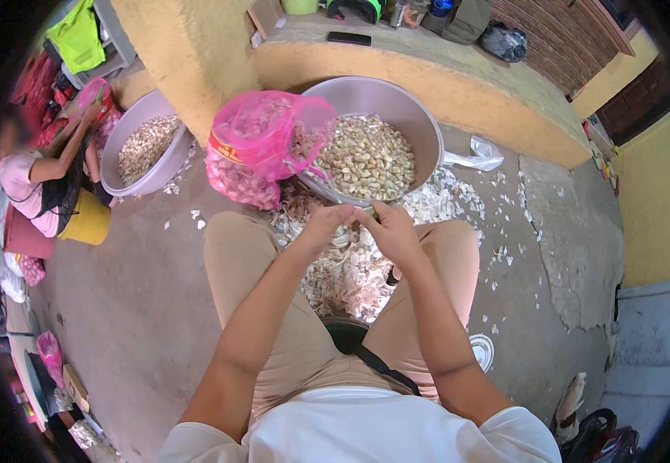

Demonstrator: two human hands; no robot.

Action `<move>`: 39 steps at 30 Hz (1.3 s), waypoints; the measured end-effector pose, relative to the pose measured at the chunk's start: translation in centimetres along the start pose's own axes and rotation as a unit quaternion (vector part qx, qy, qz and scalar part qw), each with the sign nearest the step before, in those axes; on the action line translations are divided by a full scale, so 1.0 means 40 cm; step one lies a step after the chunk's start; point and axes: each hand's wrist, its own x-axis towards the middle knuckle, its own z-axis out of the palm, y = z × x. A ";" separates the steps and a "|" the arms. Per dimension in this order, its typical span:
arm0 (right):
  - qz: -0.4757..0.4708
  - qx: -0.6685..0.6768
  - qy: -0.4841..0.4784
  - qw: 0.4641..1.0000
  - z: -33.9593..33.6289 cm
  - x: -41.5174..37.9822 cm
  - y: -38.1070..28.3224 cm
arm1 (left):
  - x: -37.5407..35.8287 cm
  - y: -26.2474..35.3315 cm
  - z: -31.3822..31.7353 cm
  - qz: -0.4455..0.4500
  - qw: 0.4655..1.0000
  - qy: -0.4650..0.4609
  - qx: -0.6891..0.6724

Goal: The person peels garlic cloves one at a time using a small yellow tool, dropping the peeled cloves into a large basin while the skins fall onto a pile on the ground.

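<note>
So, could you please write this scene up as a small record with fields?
left hand: fingertips meeting the right's; anything in its grip unclear
right hand: same
large tub: pale lilac, holding pale cloves
pink mesh bag: filled, left of large tub
loose skins: piled between the legs
co-worker: seated beside second tub
black phone: on ledge

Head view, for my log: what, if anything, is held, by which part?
Cannot tell: left hand and right hand meet at fingertips; anything between is unclear.

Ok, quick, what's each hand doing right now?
Left hand: fingers pinched closed, contents too small to tell.
Right hand: fingers curled; whether it's closed on something, can't tell.
</note>
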 end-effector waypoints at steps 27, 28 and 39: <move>-0.092 -0.144 0.079 0.982 0.063 0.008 0.005 | 0.033 -0.048 0.017 -0.016 0.974 0.187 -0.129; -0.096 -0.139 0.075 0.983 0.061 0.006 0.002 | 0.037 -0.051 0.015 -0.016 0.972 0.199 -0.127; 0.010 -0.079 -0.024 0.997 0.025 -0.012 0.014 | 0.032 0.028 -0.049 -0.020 0.978 0.127 -0.163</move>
